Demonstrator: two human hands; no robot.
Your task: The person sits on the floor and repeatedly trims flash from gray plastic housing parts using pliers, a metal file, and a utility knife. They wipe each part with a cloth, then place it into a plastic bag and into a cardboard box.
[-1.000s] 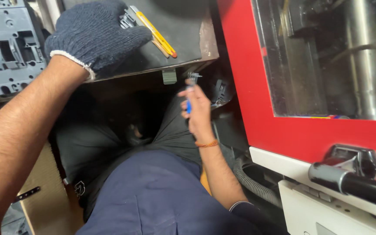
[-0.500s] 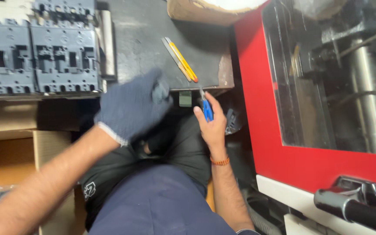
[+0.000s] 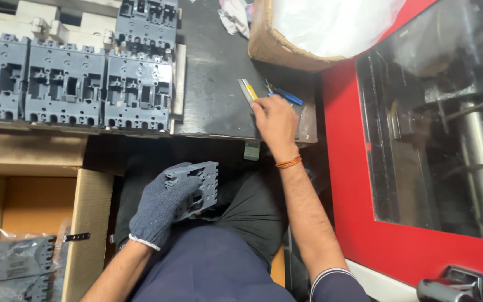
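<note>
left hand: the gloved left hand (image 3: 160,206) was closed around a grey moulded plastic housing (image 3: 197,187), held low over the lap, just below the edge of the dark worktop (image 3: 213,84).
right hand: the bare right hand (image 3: 276,123) rested at the near right corner of the worktop, fingers curled down onto a blue-handled tool (image 3: 286,97); whether they had closed on it could not be told.
key relation: the blue-handled tool lay just beyond the right fingertips, its long axis slanting up and to the right, away from the wrist. the right hand was much the nearer; the left was well apart, lower and to the left.
beside the tool: a yellow utility knife (image 3: 248,91) lay just left of the right hand, its length roughly in line with the forearm.
further off: a row of grey housings (image 3: 68,84) stood on the left of the worktop, a cardboard box with a plastic liner (image 3: 320,28) at the far right corner, and the red machine door (image 3: 342,168) alongside the right arm.
lower left: bagged grey parts (image 3: 20,263) lay in an open carton (image 3: 88,223).
</note>
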